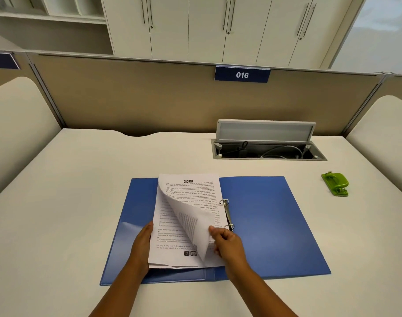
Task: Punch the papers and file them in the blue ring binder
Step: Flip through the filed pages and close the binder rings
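The blue ring binder (268, 220) lies open and flat on the desk, its two metal rings (227, 213) standing at the spine. A stack of printed papers (191, 195) lies on its left half, edge against the rings. My left hand (142, 243) holds the stack's left edge, fingers under the sheets. My right hand (225, 243) pinches the lower right corner of the top sheet, which curls up and over toward the left. The green hole punch (335, 183) sits on the desk far to the right, away from both hands.
An open cable hatch (267, 148) with a raised lid and cords is set into the white desk (69, 191) behind the binder. A beige partition with a blue "016" sign (242, 74) closes the back; padded side panels flank the desk.
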Available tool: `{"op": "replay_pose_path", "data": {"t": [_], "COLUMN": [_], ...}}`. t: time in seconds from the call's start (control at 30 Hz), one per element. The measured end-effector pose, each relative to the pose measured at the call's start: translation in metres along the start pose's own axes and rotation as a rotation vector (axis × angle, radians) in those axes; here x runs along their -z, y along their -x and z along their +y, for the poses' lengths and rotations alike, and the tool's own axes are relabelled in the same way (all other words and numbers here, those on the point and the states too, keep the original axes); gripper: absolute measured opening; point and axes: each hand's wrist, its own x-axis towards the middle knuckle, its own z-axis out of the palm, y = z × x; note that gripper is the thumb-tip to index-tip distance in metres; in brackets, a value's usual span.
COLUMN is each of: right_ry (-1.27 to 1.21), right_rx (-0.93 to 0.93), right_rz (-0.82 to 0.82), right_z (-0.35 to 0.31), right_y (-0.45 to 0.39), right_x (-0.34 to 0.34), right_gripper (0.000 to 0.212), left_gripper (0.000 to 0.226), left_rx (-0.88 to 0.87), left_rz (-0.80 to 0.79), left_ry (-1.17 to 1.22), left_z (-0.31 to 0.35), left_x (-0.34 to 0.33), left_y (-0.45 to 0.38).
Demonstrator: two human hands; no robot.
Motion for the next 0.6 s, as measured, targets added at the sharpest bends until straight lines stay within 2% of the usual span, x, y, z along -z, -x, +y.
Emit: {"op": "replay_pose_path", "data": {"t": [0.3, 0.47, 0.6], "right_ry": [-0.363, -0.376, -0.311], "right_rx": [0.014, 0.062, 0.117], "right_rz": [0.207, 0.413, 0.585], "right_z": [0.004, 0.012, 0.024], "right_y": [-0.012, -0.018, -0.022], "right_x": [0.057, 0.085, 0.112], "right_gripper": [0.017, 0.009, 0.018], "left_gripper": [0.027, 0.029, 0.03], "left_rx": [-0.005, 0.019, 0.034], "left_rz": [-0.05, -0.086, -0.107], "left_ry": [0.016, 0.083, 0.107], "left_z": [0.001, 0.002, 0.002], "left_x": [0.001, 0.001, 0.0], "left_y": [0.001, 0.003, 0.003]}}
